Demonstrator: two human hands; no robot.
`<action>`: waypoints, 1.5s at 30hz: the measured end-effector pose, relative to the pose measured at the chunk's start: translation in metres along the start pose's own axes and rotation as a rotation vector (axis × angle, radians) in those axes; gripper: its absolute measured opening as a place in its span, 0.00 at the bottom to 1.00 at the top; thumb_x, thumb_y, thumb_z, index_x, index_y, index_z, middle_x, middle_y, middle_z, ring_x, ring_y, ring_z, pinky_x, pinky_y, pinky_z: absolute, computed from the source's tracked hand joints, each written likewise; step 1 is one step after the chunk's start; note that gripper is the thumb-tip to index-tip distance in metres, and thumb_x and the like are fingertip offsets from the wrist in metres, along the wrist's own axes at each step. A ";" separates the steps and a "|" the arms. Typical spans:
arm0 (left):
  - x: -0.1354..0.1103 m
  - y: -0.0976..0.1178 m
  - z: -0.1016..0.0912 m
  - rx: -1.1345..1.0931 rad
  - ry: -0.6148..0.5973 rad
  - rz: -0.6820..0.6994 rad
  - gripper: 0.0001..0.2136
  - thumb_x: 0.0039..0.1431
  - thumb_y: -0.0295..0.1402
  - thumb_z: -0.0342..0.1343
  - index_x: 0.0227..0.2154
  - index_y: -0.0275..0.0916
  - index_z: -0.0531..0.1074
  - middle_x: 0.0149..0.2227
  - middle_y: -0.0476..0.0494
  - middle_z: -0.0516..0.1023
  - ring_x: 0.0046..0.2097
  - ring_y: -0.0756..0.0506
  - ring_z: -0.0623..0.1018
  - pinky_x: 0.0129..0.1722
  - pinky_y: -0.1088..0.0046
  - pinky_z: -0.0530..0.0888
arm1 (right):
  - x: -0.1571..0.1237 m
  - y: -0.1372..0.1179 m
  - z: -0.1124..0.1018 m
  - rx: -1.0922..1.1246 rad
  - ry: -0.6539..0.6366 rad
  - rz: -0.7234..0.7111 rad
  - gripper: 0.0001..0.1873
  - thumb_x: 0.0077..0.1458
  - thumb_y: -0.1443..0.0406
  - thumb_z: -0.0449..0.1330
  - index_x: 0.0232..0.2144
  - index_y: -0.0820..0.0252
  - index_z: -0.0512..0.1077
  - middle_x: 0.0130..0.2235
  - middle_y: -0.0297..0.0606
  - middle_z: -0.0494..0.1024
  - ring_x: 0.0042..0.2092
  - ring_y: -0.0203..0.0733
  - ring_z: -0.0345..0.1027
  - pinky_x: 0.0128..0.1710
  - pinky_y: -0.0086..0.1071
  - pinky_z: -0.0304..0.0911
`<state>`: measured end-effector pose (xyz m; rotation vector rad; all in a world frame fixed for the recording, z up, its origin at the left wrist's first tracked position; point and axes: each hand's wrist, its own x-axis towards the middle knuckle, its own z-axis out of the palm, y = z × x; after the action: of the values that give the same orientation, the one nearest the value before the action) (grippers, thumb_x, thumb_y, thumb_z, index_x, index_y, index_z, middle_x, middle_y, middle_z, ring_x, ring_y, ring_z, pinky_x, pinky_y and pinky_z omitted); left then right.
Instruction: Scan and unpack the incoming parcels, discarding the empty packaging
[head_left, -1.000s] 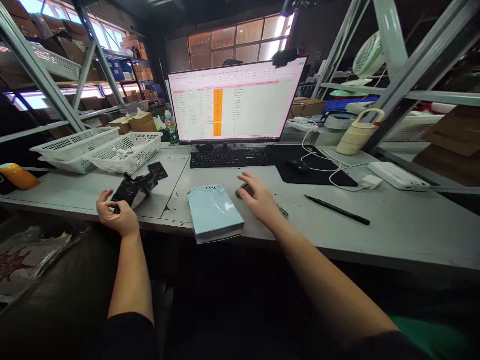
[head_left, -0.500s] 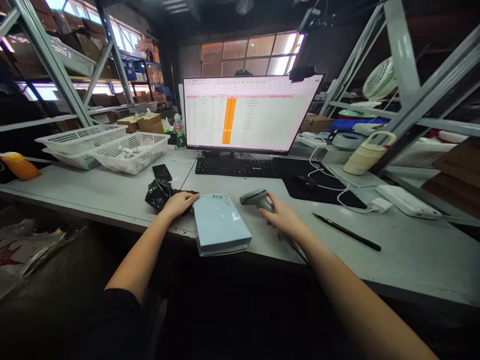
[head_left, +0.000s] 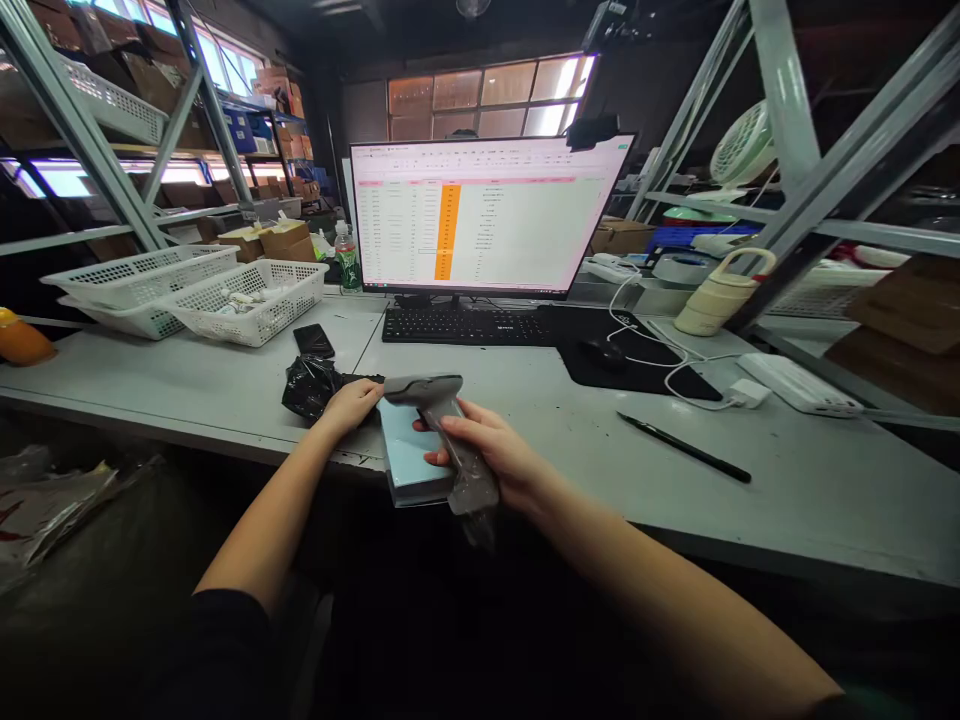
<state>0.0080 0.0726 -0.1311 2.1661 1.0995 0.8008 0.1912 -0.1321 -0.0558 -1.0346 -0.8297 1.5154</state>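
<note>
My right hand (head_left: 491, 450) is wrapped around the handle of a grey barcode scanner (head_left: 424, 390), held up over a light-blue box (head_left: 401, 440). Clear plastic covers the lower handle. The box lies flat at the desk's front edge, its right side and far end largely hidden by the scanner and hand. At the box's far left corner, my left hand (head_left: 352, 405) holds on with closed fingers, partly out of sight. Just left of that hand sits a crumpled black plastic bag (head_left: 309, 388).
A phone (head_left: 313, 341) lies behind the bag. White baskets (head_left: 255, 320) stand left. Beyond are a keyboard (head_left: 465, 325) and a monitor (head_left: 517, 230) showing a spreadsheet. To the right lie a mouse (head_left: 602, 354), a black pen (head_left: 682, 447), a cable and a white power bank (head_left: 799, 384).
My right hand has lifted the scanner and brought it left over the box, its head now near my left hand. The left hand stays at the box corner. The view has shifted slightly right.
</note>
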 end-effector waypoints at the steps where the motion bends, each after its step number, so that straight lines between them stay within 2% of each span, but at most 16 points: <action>1: 0.000 -0.001 0.002 0.005 0.006 0.004 0.22 0.59 0.52 0.49 0.28 0.39 0.77 0.32 0.43 0.78 0.38 0.41 0.76 0.38 0.69 0.69 | 0.003 0.003 -0.002 0.007 0.032 -0.007 0.18 0.55 0.63 0.64 0.49 0.55 0.72 0.47 0.39 0.80 0.27 0.34 0.73 0.30 0.29 0.74; 6: 0.003 -0.004 0.009 0.010 0.021 0.022 0.25 0.62 0.53 0.42 0.19 0.39 0.65 0.22 0.47 0.67 0.29 0.46 0.68 0.31 0.70 0.61 | 0.010 0.010 -0.013 0.005 0.047 -0.041 0.21 0.56 0.62 0.64 0.52 0.54 0.71 0.48 0.38 0.80 0.26 0.31 0.71 0.40 0.33 0.77; 10: 0.001 -0.003 0.008 -0.032 0.045 0.061 0.24 0.63 0.51 0.42 0.18 0.40 0.58 0.21 0.49 0.62 0.26 0.48 0.63 0.29 0.70 0.57 | 0.007 0.010 -0.017 -0.051 0.038 -0.036 0.25 0.56 0.61 0.65 0.55 0.53 0.70 0.49 0.39 0.79 0.27 0.34 0.73 0.44 0.39 0.77; 12: -0.006 0.000 0.008 -0.051 0.076 0.092 0.24 0.63 0.51 0.42 0.18 0.41 0.56 0.21 0.49 0.60 0.27 0.48 0.63 0.29 0.70 0.58 | 0.005 0.008 -0.018 -0.090 0.040 -0.033 0.27 0.55 0.60 0.66 0.57 0.52 0.69 0.50 0.40 0.79 0.28 0.36 0.74 0.42 0.41 0.77; 17: -0.027 0.015 0.007 -0.069 0.197 0.191 0.24 0.67 0.51 0.39 0.18 0.41 0.53 0.23 0.49 0.59 0.27 0.48 0.63 0.30 0.69 0.59 | -0.004 0.002 -0.023 -0.160 0.068 -0.008 0.29 0.53 0.59 0.67 0.57 0.51 0.68 0.52 0.42 0.77 0.29 0.37 0.74 0.33 0.36 0.76; 20: -0.036 0.033 -0.001 -0.059 0.248 0.246 0.25 0.68 0.49 0.39 0.18 0.41 0.57 0.24 0.46 0.63 0.28 0.48 0.65 0.31 0.69 0.59 | -0.014 -0.003 -0.022 -0.249 0.051 -0.021 0.30 0.53 0.56 0.68 0.57 0.51 0.68 0.45 0.39 0.79 0.30 0.39 0.73 0.28 0.32 0.72; 24: -0.045 0.066 -0.028 0.118 0.354 0.361 0.24 0.68 0.47 0.42 0.19 0.39 0.65 0.27 0.44 0.67 0.27 0.48 0.62 0.30 0.68 0.53 | -0.035 -0.021 -0.012 -0.531 0.002 -0.139 0.31 0.54 0.51 0.66 0.57 0.54 0.68 0.37 0.37 0.77 0.28 0.38 0.70 0.23 0.29 0.66; 27: -0.049 0.089 -0.051 0.340 0.451 0.478 0.24 0.69 0.45 0.43 0.20 0.38 0.68 0.26 0.44 0.67 0.24 0.49 0.58 0.29 0.66 0.48 | -0.054 -0.041 0.001 -0.729 0.018 -0.230 0.25 0.58 0.49 0.63 0.53 0.54 0.71 0.33 0.35 0.75 0.27 0.38 0.67 0.23 0.29 0.65; 29: -0.049 0.099 -0.062 0.404 0.459 0.534 0.23 0.69 0.44 0.45 0.20 0.38 0.69 0.25 0.45 0.66 0.24 0.49 0.57 0.29 0.66 0.48 | -0.064 -0.055 0.008 -0.804 0.031 -0.265 0.22 0.59 0.49 0.62 0.48 0.54 0.72 0.30 0.35 0.73 0.26 0.38 0.65 0.22 0.30 0.64; 36: -0.043 0.102 -0.074 0.615 0.392 0.663 0.23 0.68 0.39 0.48 0.17 0.37 0.67 0.22 0.45 0.64 0.23 0.50 0.58 0.28 0.66 0.49 | -0.080 -0.081 0.011 -1.022 0.030 -0.362 0.19 0.61 0.48 0.60 0.46 0.54 0.71 0.30 0.36 0.73 0.27 0.40 0.65 0.21 0.31 0.64; 40: -0.047 0.104 -0.075 0.753 0.451 0.733 0.23 0.71 0.38 0.46 0.19 0.38 0.70 0.23 0.46 0.68 0.23 0.50 0.62 0.27 0.67 0.51 | -0.092 -0.088 0.008 -1.078 0.055 -0.331 0.19 0.63 0.48 0.57 0.46 0.54 0.69 0.31 0.36 0.73 0.26 0.38 0.65 0.21 0.30 0.62; 45: -0.050 0.108 -0.074 0.890 0.534 0.782 0.23 0.72 0.38 0.45 0.21 0.38 0.72 0.24 0.47 0.72 0.24 0.50 0.66 0.28 0.67 0.55 | -0.106 -0.092 0.002 -1.027 0.125 -0.279 0.21 0.63 0.46 0.56 0.45 0.56 0.67 0.33 0.36 0.74 0.28 0.38 0.67 0.23 0.30 0.65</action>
<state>-0.0164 -0.0061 -0.0180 3.3600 0.9124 1.4970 0.2290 -0.2189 0.0475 -1.6206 -1.6463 0.7235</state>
